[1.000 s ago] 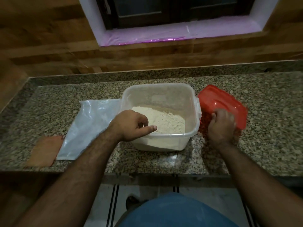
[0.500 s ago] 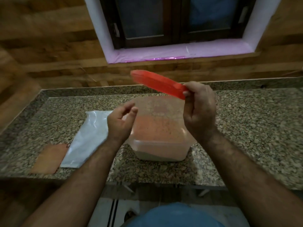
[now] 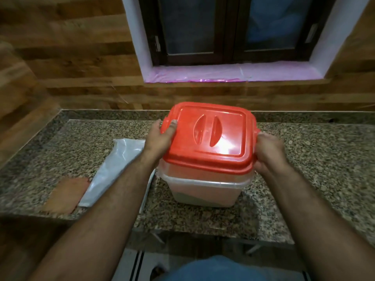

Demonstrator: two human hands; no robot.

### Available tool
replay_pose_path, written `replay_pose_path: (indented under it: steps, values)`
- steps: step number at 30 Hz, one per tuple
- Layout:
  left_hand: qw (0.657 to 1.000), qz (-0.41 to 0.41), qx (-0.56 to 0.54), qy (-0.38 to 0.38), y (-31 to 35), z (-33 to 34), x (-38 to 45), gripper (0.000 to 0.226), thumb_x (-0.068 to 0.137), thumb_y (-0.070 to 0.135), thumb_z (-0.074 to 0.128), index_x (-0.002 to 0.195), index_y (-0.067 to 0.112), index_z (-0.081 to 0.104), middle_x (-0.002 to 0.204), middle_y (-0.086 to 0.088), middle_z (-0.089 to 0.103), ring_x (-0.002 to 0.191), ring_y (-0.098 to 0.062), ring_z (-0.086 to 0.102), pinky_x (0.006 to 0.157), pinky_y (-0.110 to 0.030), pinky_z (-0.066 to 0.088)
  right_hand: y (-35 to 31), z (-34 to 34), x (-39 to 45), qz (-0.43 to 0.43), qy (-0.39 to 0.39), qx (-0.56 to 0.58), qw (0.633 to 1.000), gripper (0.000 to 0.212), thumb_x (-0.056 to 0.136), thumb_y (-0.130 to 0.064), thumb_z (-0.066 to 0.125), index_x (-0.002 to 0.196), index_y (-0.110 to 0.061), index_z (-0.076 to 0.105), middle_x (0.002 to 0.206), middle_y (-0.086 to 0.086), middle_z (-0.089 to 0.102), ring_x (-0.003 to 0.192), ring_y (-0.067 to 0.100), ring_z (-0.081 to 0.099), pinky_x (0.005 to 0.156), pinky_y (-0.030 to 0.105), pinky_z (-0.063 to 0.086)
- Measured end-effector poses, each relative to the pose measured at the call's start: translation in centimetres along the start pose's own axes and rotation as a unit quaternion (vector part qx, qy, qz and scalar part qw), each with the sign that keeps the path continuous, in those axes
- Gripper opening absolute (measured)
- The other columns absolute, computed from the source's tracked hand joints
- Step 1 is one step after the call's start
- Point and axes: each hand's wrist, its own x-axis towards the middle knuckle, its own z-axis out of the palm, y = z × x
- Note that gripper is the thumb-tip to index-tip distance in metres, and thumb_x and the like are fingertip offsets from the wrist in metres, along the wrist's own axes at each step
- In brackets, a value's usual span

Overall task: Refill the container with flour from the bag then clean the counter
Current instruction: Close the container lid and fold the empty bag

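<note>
Left hand (image 3: 160,138) and right hand (image 3: 267,153) gripped opposite edges of red lid (image 3: 211,138), fingers curled round rim, lid atop clear container (image 3: 203,189) on counter (image 3: 304,159). Best press corners evenly. Flour bag (image 3: 113,169) lay just left.

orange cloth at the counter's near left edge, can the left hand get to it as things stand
Probably yes, once it lets go: the left hand grips the red lid, and only the flat plastic bag lies between it and the orange cloth.

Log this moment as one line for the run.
step: lidding | red lid on flour container | left hand, right hand grip lid edges | flour bag flat on counter
</note>
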Motion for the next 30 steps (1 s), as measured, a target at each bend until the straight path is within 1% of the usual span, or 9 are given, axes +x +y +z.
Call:
replay_pose_path:
  steps: [2, 4, 9, 13, 19, 22, 24, 27, 30]
  values:
    - [0.999, -0.017, -0.019, -0.032, -0.5, 0.3, 0.1, 0.051, 0.1, 0.064, 0.06, 0.131, 0.024, 0.068, 0.116, 0.004, 0.075, 0.108, -0.02, 0.073, 0.086, -0.035, 0.061, 0.8, -0.1, -0.2, -0.04, 0.008, -0.098, 0.994, 0.023, 0.092, -0.008, 0.053, 0.084, -0.012, 0.074, 0.082, 0.01, 0.07, 0.073, 0.028, 0.066, 0.063, 0.039, 0.055]
    - [0.999, -0.017, -0.015, -0.039, -1.2, 0.1, 0.0, 0.049, 0.098, 0.061, 0.062, 0.136, 0.03, 0.066, 0.122, 0.005, 0.075, 0.11, -0.02, 0.075, 0.094, -0.042, 0.063, 0.9, 0.0, -0.9, -0.095, 0.019, -0.209, 0.973, 0.027, 0.103, -0.025, 0.052, 0.095, -0.016, 0.076, 0.086, 0.003, 0.076, 0.076, 0.024, 0.071, 0.064, 0.034, 0.056]
    - [0.998, -0.049, 0.016, -0.039, -2.3, -0.3, -0.5, 0.049, 0.097, 0.051, 0.066, 0.143, 0.033, 0.061, 0.129, 0.002, 0.074, 0.107, -0.019, 0.074, 0.1, -0.046, 0.061, 1.1, -0.8, -1.2, -0.202, 0.07, -0.556, 0.803, 0.039, 0.106, -0.043, 0.05, 0.116, -0.017, 0.078, 0.12, 0.014, 0.068, 0.109, 0.034, 0.062, 0.086, 0.039, 0.05]
    - [0.994, -0.039, 0.088, -0.058, -3.2, -0.1, -1.0, 0.067, 0.099, 0.059, 0.061, 0.159, 0.035, 0.044, 0.142, 0.004, 0.064, 0.121, -0.024, 0.067, 0.107, -0.045, 0.055, 1.7, -0.9, -1.0, -0.163, 0.026, -0.531, 0.831, 0.037, 0.109, -0.035, 0.046, 0.104, -0.014, 0.075, 0.076, 0.0, 0.061, 0.082, 0.029, 0.064, 0.073, 0.032, 0.04]
    - [0.983, -0.06, 0.119, -0.124, -4.3, -0.2, 0.2, 0.101, 0.072, 0.091, 0.059, 0.16, 0.053, 0.027, 0.155, 0.004, 0.056, 0.128, -0.029, 0.067, 0.106, -0.056, 0.057, 2.8, -2.0, -0.4, -0.117, 0.009, -0.5, 0.858, 0.041, 0.113, -0.034, 0.038, 0.096, -0.01, 0.066, 0.087, 0.007, 0.069, 0.083, 0.03, 0.067, 0.068, 0.034, 0.045]
    - [0.988, -0.085, 0.074, -0.102, -4.1, 0.1, 0.1, 0.104, 0.073, 0.083, 0.067, 0.162, 0.053, 0.023, 0.158, 0.004, 0.054, 0.128, -0.031, 0.066, 0.106, -0.056, 0.057, 3.6, -1.9, -0.2, -0.064, 0.013, -0.434, 0.898, 0.046, 0.11, -0.043, 0.034, 0.1, -0.013, 0.067, 0.094, 0.013, 0.073, 0.087, 0.032, 0.071, 0.083, 0.049, 0.06]
    - [0.985, -0.145, -0.034, -0.088, -4.3, 0.0, 0.4, 0.112, 0.077, 0.063, 0.083, 0.167, 0.044, 0.02, 0.154, 0.003, 0.054, 0.124, -0.032, 0.069, 0.103, -0.057, 0.059, 3.5, -1.8, -0.5, 0.041, -0.033, -0.328, 0.943, 0.056, 0.11, -0.054, 0.033, 0.101, -0.015, 0.071, 0.098, 0.017, 0.078, 0.085, 0.031, 0.075, 0.079, 0.049, 0.064]
    - [0.927, -0.261, -0.202, -0.178, -4.1, -0.6, 0.6, 0.109, 0.071, 0.038, 0.099, 0.16, 0.015, 0.041, 0.14, -0.011, 0.069, 0.112, -0.041, 0.077, 0.094, -0.058, 0.063, 3.0, -2.0, -1.1, 0.14, -0.083, -0.241, 0.957, 0.068, 0.104, -0.072, 0.035, 0.11, -0.019, 0.076, 0.101, 0.01, 0.082, 0.094, 0.031, 0.079, 0.087, 0.053, 0.063]
    - [0.926, -0.272, -0.169, -0.199, -3.2, -1.4, 0.0, 0.088, 0.063, 0.042, 0.101, 0.136, 0.007, 0.066, 0.117, -0.018, 0.081, 0.103, -0.04, 0.08, 0.098, -0.053, 0.062, 2.7, -1.7, -1.6, 0.096, -0.032, -0.285, 0.953, 0.07, 0.102, -0.072, 0.043, 0.098, -0.01, 0.077, 0.087, 0.012, 0.08, 0.082, 0.032, 0.079, 0.075, 0.043, 0.065]
